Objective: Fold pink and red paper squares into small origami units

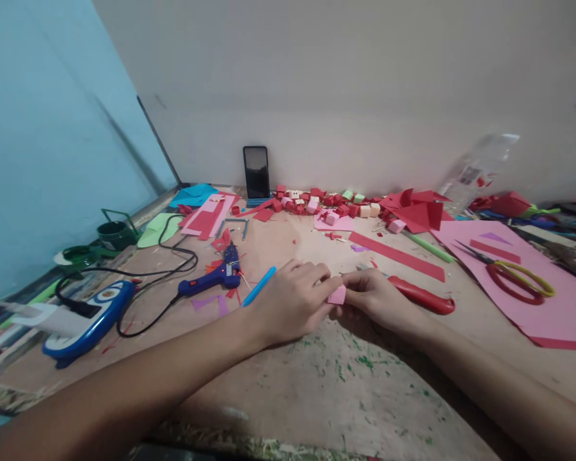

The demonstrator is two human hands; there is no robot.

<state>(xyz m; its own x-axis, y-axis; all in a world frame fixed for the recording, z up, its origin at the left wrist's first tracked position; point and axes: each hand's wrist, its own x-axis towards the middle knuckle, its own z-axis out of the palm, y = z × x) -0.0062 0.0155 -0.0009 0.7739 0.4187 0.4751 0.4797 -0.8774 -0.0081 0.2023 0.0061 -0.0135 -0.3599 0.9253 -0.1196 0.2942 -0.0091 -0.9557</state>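
Worked at a littered worktop point(317, 384) below a pale wall. Pinched a pink paper piece point(336, 295) between left hand point(288, 304) and right hand point(372, 301), fingertips closed on it. Seemed light, flimsy, crease-prone; best gripped at edges.

Your left hand point(288, 302) and right hand point(375, 301) are covering most of the small pink piece point(336, 295) pinched between them, so its shape is not reading. Your right hand is also hiding the front end of the red-handled tool point(425, 299). The large pink sheet point(564, 310) is running off the right edge, and the clear bottle point(480, 169) at the far side is showing blurred.
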